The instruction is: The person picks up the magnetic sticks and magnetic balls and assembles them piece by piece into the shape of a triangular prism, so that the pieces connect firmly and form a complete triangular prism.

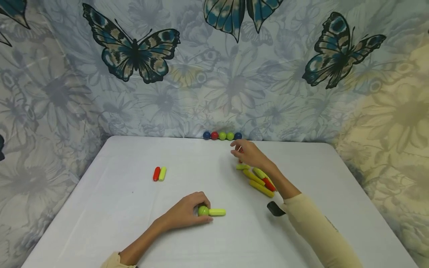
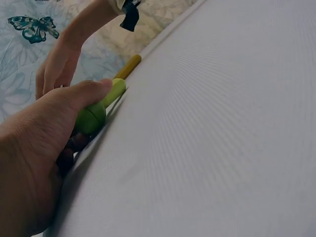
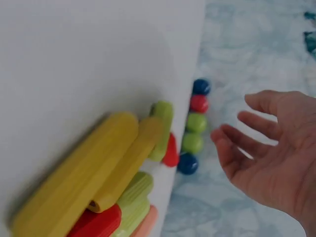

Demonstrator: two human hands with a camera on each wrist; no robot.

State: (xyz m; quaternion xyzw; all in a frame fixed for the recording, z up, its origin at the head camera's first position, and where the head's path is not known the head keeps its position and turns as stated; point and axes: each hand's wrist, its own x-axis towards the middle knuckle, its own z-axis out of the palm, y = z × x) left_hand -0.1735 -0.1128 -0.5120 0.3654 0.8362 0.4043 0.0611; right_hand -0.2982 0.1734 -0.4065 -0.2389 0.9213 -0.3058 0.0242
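Observation:
On the near part of the white table (image 1: 140, 230), my left hand (image 1: 184, 212) grips a green ball (image 1: 203, 211) between thumb and fingers. A short lime-green stick (image 1: 217, 212) extends from the ball to the right. The ball and stick also show past my thumb in the left wrist view, where the stick's far part overlaps a yellow stick. My right hand (image 3: 266, 143) hovers with spread, slightly bent fingers and holds nothing. Close below it lies a pile of sticks: yellow sticks (image 3: 74, 177), lime-green sticks (image 3: 162, 131) and red sticks (image 3: 171, 150).
A row of blue, red and green balls (image 1: 222, 136) lines the table's back edge, just beyond my right hand. At the left lie a red stick (image 1: 156, 174) and a lime stick (image 1: 162, 174) side by side. Butterfly-patterned cloth (image 1: 161, 104) hangs behind the table.

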